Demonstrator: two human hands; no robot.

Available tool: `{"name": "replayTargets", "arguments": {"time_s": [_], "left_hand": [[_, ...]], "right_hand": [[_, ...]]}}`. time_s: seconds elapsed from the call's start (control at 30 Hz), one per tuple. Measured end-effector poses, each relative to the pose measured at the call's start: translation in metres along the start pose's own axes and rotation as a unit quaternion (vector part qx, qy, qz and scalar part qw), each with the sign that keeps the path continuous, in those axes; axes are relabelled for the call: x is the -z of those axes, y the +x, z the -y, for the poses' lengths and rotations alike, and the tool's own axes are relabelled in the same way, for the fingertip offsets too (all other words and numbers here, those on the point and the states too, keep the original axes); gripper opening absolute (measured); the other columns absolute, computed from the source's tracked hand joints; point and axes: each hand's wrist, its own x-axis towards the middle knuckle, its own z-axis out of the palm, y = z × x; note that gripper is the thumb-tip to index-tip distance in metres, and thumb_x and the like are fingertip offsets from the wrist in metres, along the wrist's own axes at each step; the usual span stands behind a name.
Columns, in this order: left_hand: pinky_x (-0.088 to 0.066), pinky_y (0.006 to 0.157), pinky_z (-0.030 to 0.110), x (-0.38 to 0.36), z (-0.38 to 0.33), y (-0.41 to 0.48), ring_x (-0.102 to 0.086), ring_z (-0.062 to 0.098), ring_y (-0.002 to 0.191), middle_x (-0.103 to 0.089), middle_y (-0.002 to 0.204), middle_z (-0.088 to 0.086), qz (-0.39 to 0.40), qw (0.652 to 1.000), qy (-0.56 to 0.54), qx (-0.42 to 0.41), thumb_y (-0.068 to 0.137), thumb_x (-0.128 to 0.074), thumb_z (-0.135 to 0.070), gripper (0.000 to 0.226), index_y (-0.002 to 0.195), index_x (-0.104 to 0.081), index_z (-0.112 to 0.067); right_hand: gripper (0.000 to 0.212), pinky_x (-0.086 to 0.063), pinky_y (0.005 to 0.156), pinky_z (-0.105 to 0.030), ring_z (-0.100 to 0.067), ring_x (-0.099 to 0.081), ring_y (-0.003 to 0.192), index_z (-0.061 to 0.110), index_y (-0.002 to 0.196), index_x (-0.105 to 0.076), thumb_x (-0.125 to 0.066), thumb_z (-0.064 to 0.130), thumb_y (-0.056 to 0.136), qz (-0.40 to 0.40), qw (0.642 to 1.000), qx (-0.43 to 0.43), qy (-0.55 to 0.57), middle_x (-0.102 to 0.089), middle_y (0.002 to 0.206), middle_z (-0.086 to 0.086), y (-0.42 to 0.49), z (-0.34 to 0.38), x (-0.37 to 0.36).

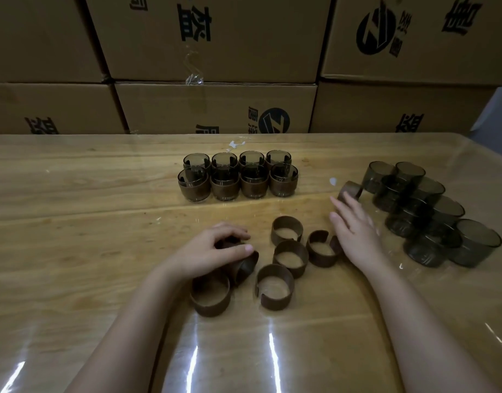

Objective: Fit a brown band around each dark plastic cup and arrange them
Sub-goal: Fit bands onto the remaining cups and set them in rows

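Landmark: block of eight banded cups (238, 177), two rows of four, upright on the wooden table (74, 222), which lies under a glossy clear sheet.

- Left hand (213, 251): nearer the viewer than the block, slightly left of it. Fingers and thumb are curled round a tipped band (245, 268), a brown one partly hidden beneath the hand.
- Right hand (354, 228): right of the block and nearer. Fingers are straight and spread, holding nothing, motion-blurred. The fingertips reach the stray band (349, 191); I cannot tell whether they touch it.
- Loose brown bands (290, 258): five open C-shaped rings standing on edge between the two hands, on the near side of the block. One sits just below the left wrist.
- Bare dark cups (414, 205): well right of the block, upright, packed in two diagonal rows running toward the viewer. The stray band lies just beside their far end.
- Cardboard boxes (215, 109): stacked behind the block, past the table's far edge, printed with dark logos.
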Motion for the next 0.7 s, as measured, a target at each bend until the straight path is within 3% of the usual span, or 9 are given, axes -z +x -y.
{"name": "replayTargets", "arguments": {"time_s": [0.07, 0.13, 0.23, 0.33, 0.43, 0.53, 0.63, 0.7], "left_hand": [[-0.034, 0.097, 0.014, -0.001, 0.001, 0.001, -0.047, -0.005, 0.119, -0.054, 0.128, -0.021, -0.014, 1.000, -0.026, -0.004, 0.080, -0.059, -0.063, 0.042, 0.112, -0.065, -0.036], [-0.038, 0.088, 0.006, -0.002, 0.001, 0.001, -0.052, -0.009, 0.112, -0.058, 0.124, -0.020, -0.021, 0.998, -0.064, -0.003, 0.079, -0.055, -0.060, 0.041, 0.106, -0.069, -0.033], [-0.042, 0.077, 0.007, -0.004, -0.002, 0.002, -0.056, -0.014, 0.098, -0.063, 0.114, -0.019, -0.035, 0.996, -0.078, 0.020, 0.075, -0.048, -0.065, 0.044, 0.101, -0.069, -0.037], [-0.042, 0.073, 0.013, -0.009, -0.005, 0.008, -0.060, -0.008, 0.088, -0.066, 0.099, -0.017, -0.073, 0.995, -0.052, 0.041, 0.088, -0.041, -0.060, 0.032, 0.095, -0.065, -0.040], [-0.046, 0.077, 0.016, -0.015, -0.008, 0.011, -0.059, -0.006, 0.087, -0.066, 0.096, -0.015, -0.132, 0.991, -0.032, 0.011, 0.099, -0.041, -0.043, 0.021, 0.095, -0.061, -0.039], [-0.049, 0.077, 0.018, -0.014, -0.005, 0.011, -0.058, -0.007, 0.087, -0.066, 0.095, -0.013, -0.119, 0.993, -0.023, -0.012, 0.094, -0.044, -0.050, 0.022, 0.097, -0.062, -0.037], [-0.047, 0.085, 0.019, -0.007, 0.001, 0.008, -0.058, -0.004, 0.101, -0.065, 0.106, -0.016, -0.037, 0.999, -0.007, -0.015, 0.082, -0.052, -0.067, 0.034, 0.105, -0.061, -0.044], [-0.046, 0.091, 0.020, -0.003, 0.004, 0.007, -0.056, -0.003, 0.108, -0.065, 0.110, -0.019, -0.025, 1.000, 0.000, -0.017, 0.078, -0.061, -0.065, 0.033, 0.106, -0.061, -0.046]], "right_hand": [[0.045, -0.016, 0.115, -0.048, -0.020, -0.024, 0.143, 0.043, 0.145, -0.034, -0.030, 0.050, 0.100, 0.033, 0.999, -0.016, -0.001, -0.033, 0.154, 0.009, 0.003, -0.001, -0.002], [0.044, -0.023, 0.113, -0.047, -0.020, -0.033, 0.138, 0.038, 0.143, -0.040, -0.034, 0.048, 0.100, 0.014, 1.000, -0.023, 0.009, -0.044, 0.147, 0.004, 0.003, -0.001, -0.005], [0.039, -0.040, 0.102, -0.042, -0.022, -0.041, 0.131, 0.030, 0.135, -0.049, -0.050, 0.036, 0.097, -0.099, 0.993, -0.042, 0.051, -0.045, 0.142, -0.001, 0.009, 0.003, -0.003], [0.051, -0.039, 0.101, -0.041, -0.027, -0.034, 0.136, 0.026, 0.140, -0.043, -0.058, 0.021, 0.092, -0.156, 0.986, -0.004, -0.055, -0.034, 0.149, -0.005, 0.038, 0.010, 0.011], [0.067, -0.035, 0.108, -0.048, -0.035, -0.024, 0.140, 0.030, 0.149, -0.028, -0.056, 0.011, 0.091, -0.056, 0.969, 0.007, -0.239, -0.020, 0.157, -0.010, 0.073, 0.012, 0.026], [0.049, -0.044, 0.094, -0.040, -0.038, -0.029, 0.130, 0.022, 0.139, -0.042, -0.054, 0.012, 0.092, 0.014, 0.916, 0.008, -0.402, -0.031, 0.146, -0.013, 0.092, 0.006, 0.030], [0.038, -0.048, 0.081, -0.036, -0.036, -0.037, 0.122, 0.013, 0.126, -0.053, -0.060, 0.012, 0.089, -0.030, 0.909, 0.004, -0.416, -0.043, 0.132, -0.014, 0.098, 0.004, 0.036], [0.037, -0.050, 0.076, -0.035, -0.033, -0.042, 0.119, 0.014, 0.124, -0.054, -0.062, 0.013, 0.088, -0.032, 0.923, 0.020, -0.384, -0.047, 0.126, -0.013, 0.092, 0.007, 0.035]]}}
